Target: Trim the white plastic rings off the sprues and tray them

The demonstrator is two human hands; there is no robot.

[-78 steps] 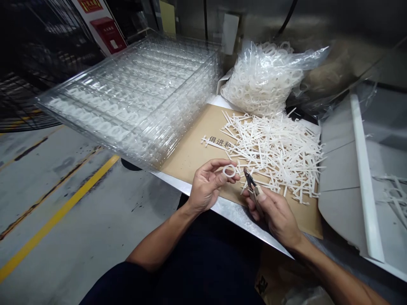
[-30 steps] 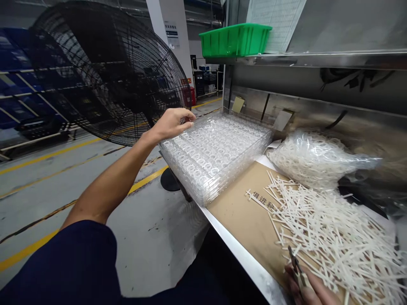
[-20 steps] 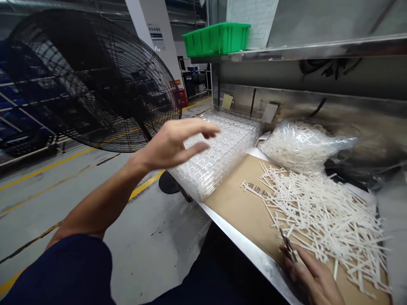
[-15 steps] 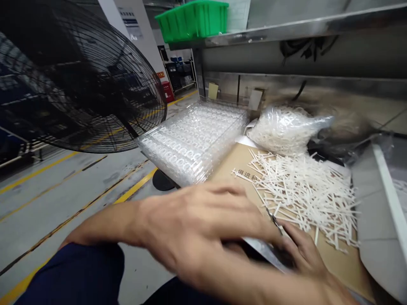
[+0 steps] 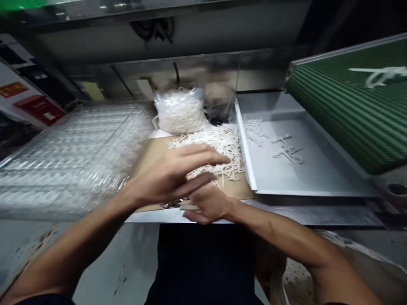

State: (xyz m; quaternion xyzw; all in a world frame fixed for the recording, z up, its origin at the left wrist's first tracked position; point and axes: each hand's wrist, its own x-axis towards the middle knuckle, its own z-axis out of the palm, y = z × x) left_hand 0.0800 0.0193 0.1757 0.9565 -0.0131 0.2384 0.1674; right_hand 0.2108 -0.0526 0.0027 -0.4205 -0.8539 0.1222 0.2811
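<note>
- Left hand (image 5: 171, 176): open, fingers spread and pointing right across the card; it lies over the near edge of the white plastic runners (image 5: 206, 142). It is the nearer hand to them. Blur hides whether the fingertips touch them.
- Right hand (image 5: 206, 207): fingers curled, low at the near edge of the brown card sheet (image 5: 149, 156), just below the left hand. It appears to hold the metal cutters (image 5: 173, 204), but blur leaves the grip uncertain.
- Cutters: on the near edge of the card, long axis running side to side, tips pointing left.
- Runners: heaped on the far half of the card, a loose pile spreading side to side, pieces crossing in all directions.
- Clear bag of white plastic pieces (image 5: 179, 111): beyond the card.
- Stack of clear plastic trays (image 5: 73, 169): left of the card.
- Grey metal tray (image 5: 305, 169): right of the card, with loose white pieces (image 5: 288, 154) inside.
- Green ribbed panel (image 5: 346, 106): beyond the tray, a white piece (image 5: 383, 74) lying on it.
</note>
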